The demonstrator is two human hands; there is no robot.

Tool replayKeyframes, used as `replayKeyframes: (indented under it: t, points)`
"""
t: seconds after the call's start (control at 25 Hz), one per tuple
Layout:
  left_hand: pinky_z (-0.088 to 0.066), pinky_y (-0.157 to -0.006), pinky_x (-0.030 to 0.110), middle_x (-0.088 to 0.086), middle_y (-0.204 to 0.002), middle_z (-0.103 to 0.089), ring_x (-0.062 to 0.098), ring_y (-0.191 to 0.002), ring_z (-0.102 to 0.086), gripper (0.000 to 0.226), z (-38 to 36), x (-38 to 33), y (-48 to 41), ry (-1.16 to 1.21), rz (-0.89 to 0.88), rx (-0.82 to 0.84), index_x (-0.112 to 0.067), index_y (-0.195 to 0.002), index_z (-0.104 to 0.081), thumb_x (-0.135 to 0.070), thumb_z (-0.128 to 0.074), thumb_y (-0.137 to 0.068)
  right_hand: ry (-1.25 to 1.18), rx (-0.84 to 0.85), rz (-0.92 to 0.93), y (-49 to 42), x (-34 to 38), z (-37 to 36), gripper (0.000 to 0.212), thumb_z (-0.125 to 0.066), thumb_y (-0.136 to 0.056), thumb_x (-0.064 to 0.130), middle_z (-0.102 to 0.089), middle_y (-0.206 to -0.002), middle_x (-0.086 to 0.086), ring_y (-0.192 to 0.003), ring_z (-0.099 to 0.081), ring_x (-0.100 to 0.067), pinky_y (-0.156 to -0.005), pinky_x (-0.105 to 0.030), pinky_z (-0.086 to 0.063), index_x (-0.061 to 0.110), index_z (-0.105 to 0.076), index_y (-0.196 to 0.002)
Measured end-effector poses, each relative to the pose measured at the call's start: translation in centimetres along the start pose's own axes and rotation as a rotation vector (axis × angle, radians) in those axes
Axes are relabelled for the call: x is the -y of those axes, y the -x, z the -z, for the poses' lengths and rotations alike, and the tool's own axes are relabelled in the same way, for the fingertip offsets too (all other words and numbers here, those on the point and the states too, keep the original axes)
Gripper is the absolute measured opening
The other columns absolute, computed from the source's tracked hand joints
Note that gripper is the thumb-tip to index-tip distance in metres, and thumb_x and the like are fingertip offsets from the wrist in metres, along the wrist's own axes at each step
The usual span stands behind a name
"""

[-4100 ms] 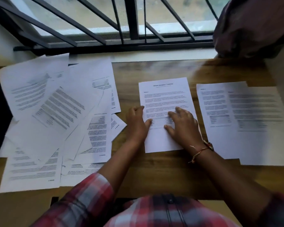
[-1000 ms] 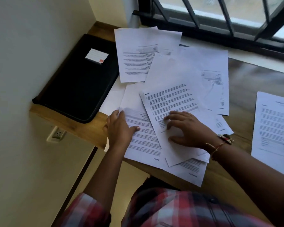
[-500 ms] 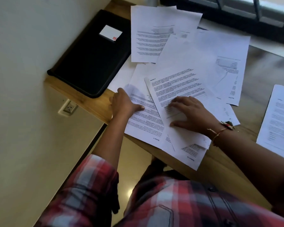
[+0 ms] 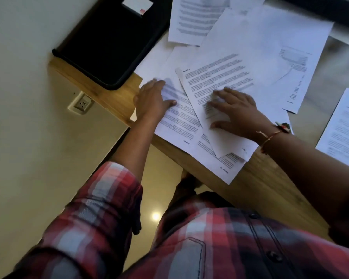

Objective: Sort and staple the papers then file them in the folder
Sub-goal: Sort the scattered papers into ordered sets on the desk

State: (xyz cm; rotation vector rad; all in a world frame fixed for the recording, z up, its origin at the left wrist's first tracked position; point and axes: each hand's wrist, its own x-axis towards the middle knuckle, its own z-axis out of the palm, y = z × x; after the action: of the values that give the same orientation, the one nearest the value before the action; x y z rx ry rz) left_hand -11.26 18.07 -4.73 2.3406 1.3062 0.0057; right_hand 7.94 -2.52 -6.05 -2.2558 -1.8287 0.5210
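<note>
Moved: L hand point(image 4: 152, 99), R hand point(image 4: 236, 111) brought onto pile point(image 4: 250, 47), spread flat.
Done: sheet point(image 4: 343, 125) set aside.
Left: sorting, stapling, folder point(image 4: 109, 43) filing.

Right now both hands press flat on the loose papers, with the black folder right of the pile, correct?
No: the head view shows the black folder left of the pile. The left hand and right hand do press flat on the loose papers.

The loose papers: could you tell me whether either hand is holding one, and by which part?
Nothing is gripped: left hand lies flat on a lower sheet, right hand flat on the top sheet.
</note>
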Motion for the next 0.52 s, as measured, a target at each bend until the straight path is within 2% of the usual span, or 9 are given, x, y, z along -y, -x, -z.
replayKeyframes:
  t: [0.08,0.16,0.24,0.36,0.44,0.52]
  points:
    - [-0.016,-0.120,0.044,-0.007,-0.165,-0.027,0.017,-0.153,-0.019,0.068,-0.4,0.3,-0.6,-0.009,-0.063,0.018,-0.034,-0.151,-0.043,-0.048,-0.069,-0.090,0.021,-0.010,-0.013,-0.1,-0.3,0.3,0.065,-0.065,-0.090,0.057,-0.033,-0.163,-0.001,-0.151,-0.022,-0.034,-0.117,-0.056,-0.020,0.039,-0.047,-0.150]
    - [-0.014,-0.120,0.044,-0.008,-0.165,-0.026,0.015,-0.153,-0.018,0.062,-0.9,0.4,-1.4,-0.030,-0.094,0.007,-0.037,-0.150,-0.044,-0.049,-0.065,-0.093,0.021,-0.037,-0.021,-0.1,-0.4,0.2,0.058,-0.067,-0.092,0.050,-0.040,-0.155,-0.005,-0.143,-0.028,-0.039,-0.112,-0.057,-0.025,0.038,-0.051,-0.147]
    - [-0.020,-0.121,0.042,-0.003,-0.162,-0.034,0.017,-0.149,-0.026,0.058,-1.4,0.4,-1.7,-0.003,-0.105,-0.055,-0.033,-0.147,-0.050,-0.049,-0.064,-0.093,0.036,-0.059,-0.023,-0.3,-0.4,-0.1,0.053,-0.065,-0.096,0.044,-0.043,-0.152,-0.006,-0.141,-0.031,-0.040,-0.111,-0.057,-0.027,0.035,-0.052,-0.147]
    - [-0.039,-0.110,0.037,0.005,-0.145,-0.049,0.023,-0.134,-0.044,0.051,-2.1,0.3,-0.8,0.038,-0.126,-0.203,-0.020,-0.136,-0.061,-0.047,-0.066,-0.092,0.046,-0.083,-0.011,-0.1,-0.5,-0.4,0.050,-0.059,-0.100,0.037,-0.041,-0.156,-0.007,-0.147,-0.027,-0.038,-0.114,-0.057,-0.026,0.029,-0.049,-0.149]
    - [-0.044,-0.105,0.035,0.005,-0.139,-0.051,0.023,-0.130,-0.046,0.051,-2.6,0.2,1.4,0.060,-0.105,-0.258,-0.019,-0.133,-0.063,-0.048,-0.067,-0.092,0.048,-0.069,-0.022,0.8,-0.3,-0.6,0.053,-0.056,-0.101,0.041,-0.032,-0.164,-0.006,-0.154,-0.019,-0.034,-0.119,-0.056,-0.020,0.028,-0.045,-0.151]
    - [-0.045,-0.106,0.033,0.004,-0.140,-0.049,0.021,-0.130,-0.044,0.056,-3.0,0.3,4.5,0.142,-0.063,-0.243,-0.018,-0.135,-0.060,-0.050,-0.070,-0.089,0.040,-0.065,-0.031,2.4,0.3,-0.8,0.059,-0.055,-0.098,0.052,-0.024,-0.168,-0.005,-0.156,-0.013,-0.031,-0.121,-0.054,-0.015,0.030,-0.044,-0.152]
